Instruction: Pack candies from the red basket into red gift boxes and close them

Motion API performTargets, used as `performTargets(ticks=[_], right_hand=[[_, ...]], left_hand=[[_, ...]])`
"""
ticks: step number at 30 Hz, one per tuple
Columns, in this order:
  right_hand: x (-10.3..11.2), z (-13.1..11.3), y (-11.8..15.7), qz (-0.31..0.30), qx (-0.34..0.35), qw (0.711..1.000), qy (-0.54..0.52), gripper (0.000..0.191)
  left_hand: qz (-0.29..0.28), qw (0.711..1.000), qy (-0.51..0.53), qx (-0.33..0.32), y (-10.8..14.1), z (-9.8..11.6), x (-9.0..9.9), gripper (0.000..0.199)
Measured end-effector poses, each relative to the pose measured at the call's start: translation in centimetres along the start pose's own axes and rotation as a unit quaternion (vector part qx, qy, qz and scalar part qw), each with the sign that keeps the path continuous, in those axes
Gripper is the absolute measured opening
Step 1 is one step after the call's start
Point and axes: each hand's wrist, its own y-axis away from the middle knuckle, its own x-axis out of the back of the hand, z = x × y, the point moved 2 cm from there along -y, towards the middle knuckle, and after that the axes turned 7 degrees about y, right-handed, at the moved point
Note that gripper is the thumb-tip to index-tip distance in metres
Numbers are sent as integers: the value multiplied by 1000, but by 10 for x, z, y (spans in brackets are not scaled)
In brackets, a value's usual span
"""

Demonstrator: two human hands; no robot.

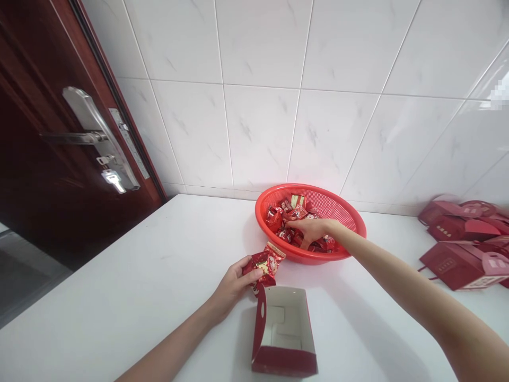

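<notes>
A red plastic basket [360, 223] against the tiled wall holds many small wrapped sweets [296, 212], mostly red. My right hand [310, 229] reaches down into it, fingers among the sweets; whether they grip one is hidden. Left of and below the basket, my left hand [238, 278] is closed on several red wrapped sweets [267, 263], thumb on top. Just below them stands an open dark red box [284, 361] with a pale inside, and nothing lies in it.
Several folded dark red boxes [457, 262] are piled at the right on the white table [159, 270]. A dark wooden door [47, 175] with a metal handle and keys stands at the left. White wall tiles [262, 132] rise behind.
</notes>
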Motion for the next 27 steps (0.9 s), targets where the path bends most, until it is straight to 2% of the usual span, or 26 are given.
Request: performTargets(ticks=[3,5,11,14,20,23,27], right_hand=[[-4,-3,-4,-44,20,998,-27,59],[-3,-4,-6,-48,26,998,-36,43],[-3,-5,-7,-26,24,997,-67,27],[0,-2,-7,13,25,995,-91,20],[14,25,-4,184,-55,973,-130,14],[15,36,-2,206,-75,962,-160,9],[13,34,7,194,-59,958,-204,17]], left_hand=[[2,1000,0,0,0,0,0,53],[-1,1000,-1,-1,0,-1,1,53],[-2,1000,-7,-4,-1,-1,1,53],[-3,1000,-9,-4,-1,-1,1,53],[-5,1000,-7,-6,0,0,1,52],[-2,1000,-8,-7,0,1,1,52],[5,1000,-14,-6,0,1,1,53]])
